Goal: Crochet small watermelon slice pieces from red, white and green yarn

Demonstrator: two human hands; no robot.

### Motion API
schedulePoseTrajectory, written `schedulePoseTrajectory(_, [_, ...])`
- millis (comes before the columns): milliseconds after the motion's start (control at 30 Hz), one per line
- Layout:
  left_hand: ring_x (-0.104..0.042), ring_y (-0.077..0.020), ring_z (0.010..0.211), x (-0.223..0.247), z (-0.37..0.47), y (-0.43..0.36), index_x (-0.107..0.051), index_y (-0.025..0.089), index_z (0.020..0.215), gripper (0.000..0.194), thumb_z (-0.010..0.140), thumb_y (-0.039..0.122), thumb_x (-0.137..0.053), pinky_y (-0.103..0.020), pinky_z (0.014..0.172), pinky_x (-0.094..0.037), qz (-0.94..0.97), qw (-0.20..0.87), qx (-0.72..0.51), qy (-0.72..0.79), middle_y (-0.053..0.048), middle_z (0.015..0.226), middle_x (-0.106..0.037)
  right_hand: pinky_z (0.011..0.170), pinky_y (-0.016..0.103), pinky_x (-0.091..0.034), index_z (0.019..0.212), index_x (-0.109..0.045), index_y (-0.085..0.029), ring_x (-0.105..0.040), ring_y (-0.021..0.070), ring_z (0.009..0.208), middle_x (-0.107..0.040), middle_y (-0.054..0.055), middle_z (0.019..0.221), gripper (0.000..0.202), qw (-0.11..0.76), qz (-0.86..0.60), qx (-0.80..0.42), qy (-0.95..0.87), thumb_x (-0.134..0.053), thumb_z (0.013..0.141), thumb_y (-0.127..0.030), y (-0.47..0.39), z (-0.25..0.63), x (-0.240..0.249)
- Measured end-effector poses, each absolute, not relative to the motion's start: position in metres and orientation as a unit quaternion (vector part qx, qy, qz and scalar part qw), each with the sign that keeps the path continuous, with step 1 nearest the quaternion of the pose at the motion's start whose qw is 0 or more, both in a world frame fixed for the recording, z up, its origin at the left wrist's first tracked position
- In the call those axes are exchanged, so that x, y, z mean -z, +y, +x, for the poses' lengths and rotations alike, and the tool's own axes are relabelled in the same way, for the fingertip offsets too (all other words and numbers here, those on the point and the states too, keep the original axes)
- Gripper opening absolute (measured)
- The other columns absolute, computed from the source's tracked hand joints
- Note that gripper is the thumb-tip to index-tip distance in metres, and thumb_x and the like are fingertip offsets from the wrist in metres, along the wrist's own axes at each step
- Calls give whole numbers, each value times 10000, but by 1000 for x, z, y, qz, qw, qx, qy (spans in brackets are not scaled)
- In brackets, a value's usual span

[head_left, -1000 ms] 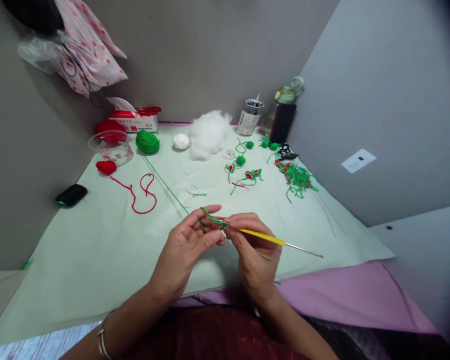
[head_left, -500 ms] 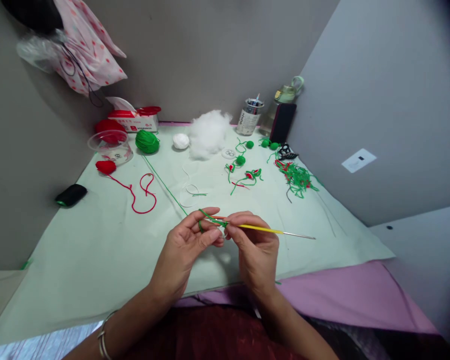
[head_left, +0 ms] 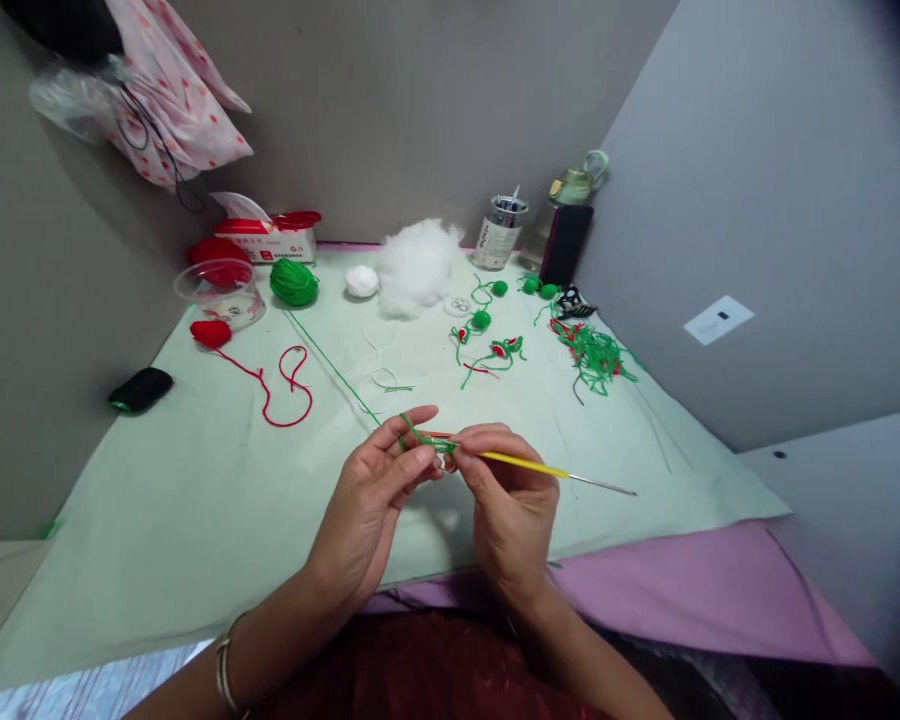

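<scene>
My right hand (head_left: 514,490) is closed around a yellow-handled crochet hook (head_left: 529,463), whose spare metal end points right. Between both hands sits a small crochet piece (head_left: 441,455) in green and white, mostly covered by fingertips. My left hand (head_left: 379,480) pinches this piece between thumb and fingers, its index finger stretched out. Green yarn (head_left: 334,362) loops over the left fingers and runs back toward a green yarn ball (head_left: 294,283). The hook's working tip is close to the left fingertips, partly hidden.
White stuffing (head_left: 420,268) and a white yarn ball (head_left: 361,281) lie at the back. Small green balls (head_left: 481,320) and a tangle of yarn scraps (head_left: 600,358) are on the right. A clear tub (head_left: 221,295), red yarn (head_left: 289,395) and a black spool (head_left: 142,390) are left.
The left hand has shifted slightly, and the green yarn over its index finger now stands at a steeper angle. The hook's spare end has dipped a little.
</scene>
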State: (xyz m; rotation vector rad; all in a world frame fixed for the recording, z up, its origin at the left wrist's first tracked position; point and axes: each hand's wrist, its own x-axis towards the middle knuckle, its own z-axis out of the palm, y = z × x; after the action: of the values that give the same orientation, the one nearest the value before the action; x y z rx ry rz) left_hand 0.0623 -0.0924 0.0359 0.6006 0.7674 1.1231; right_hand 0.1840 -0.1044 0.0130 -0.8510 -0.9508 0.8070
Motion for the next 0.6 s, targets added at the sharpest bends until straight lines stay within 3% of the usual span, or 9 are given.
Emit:
schedulePoseTrajectory(100, [-654,-133,827,-33,62,-97,-775,257,1138,293,848,244,-816,-250,838,-529,342,671,-539,377,7,890,-729,712,284,-584,864,-806,-274,-694,165,825,-742,13,845,203,721,-408,-340,-445,-769,843,-75,-105,184,-15])
schedulePoseTrajectory(333, [-649,-189,948,-24,48,-95,-756,346,1274,409,922,142,-724,-320,923,-523,605,353,-579,417,-15,1036,-712,715,278,-577,869,-808,-273,-681,152,793,-737,5,843,235,702,-408,-348,-469,-741,849,-48,-107,185,-19])
schedulePoseTrajectory(467, [-659,-199,1015,-20,43,-86,-640,327,1433,591,930,17,-652,-345,938,-538,719,221,-573,324,-35,1119,-755,724,267,-576,886,-807,-271,-683,144,798,-740,-2,849,241,702,-402,-356,-467,-736,856,-43,-107,185,-17])
schedulePoseTrajectory(600, [-671,-193,965,-22,41,-80,-620,282,1439,605,914,-13,-676,-326,875,-566,762,132,-559,299,-36,1033,-784,720,258,-577,895,-805,-269,-685,138,797,-740,-4,861,239,699,-400,-367,-465,-739,856,-42,-107,186,-16])
